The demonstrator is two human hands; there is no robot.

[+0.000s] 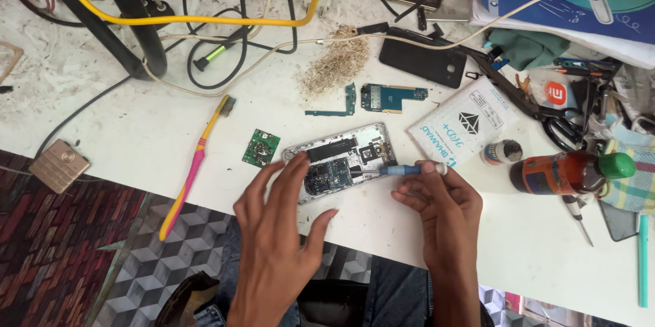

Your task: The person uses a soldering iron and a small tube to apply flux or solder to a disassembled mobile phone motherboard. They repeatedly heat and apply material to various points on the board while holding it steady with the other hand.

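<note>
At the near edge of a white table, the left hand spreads open, fingertips on an opened phone, while the right hand pinches a blue screwdriver, its tip on the phone's board. Beside them lie a green chip and a pink toothbrush; farther back, a black cover and tangled cables.

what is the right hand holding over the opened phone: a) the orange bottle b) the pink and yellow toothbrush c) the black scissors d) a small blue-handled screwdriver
d: the right hand pinches a small blue-handled screwdriver with its tip on the opened phone, while the toothbrush, scissors and orange bottle lie untouched on the white table.
</note>
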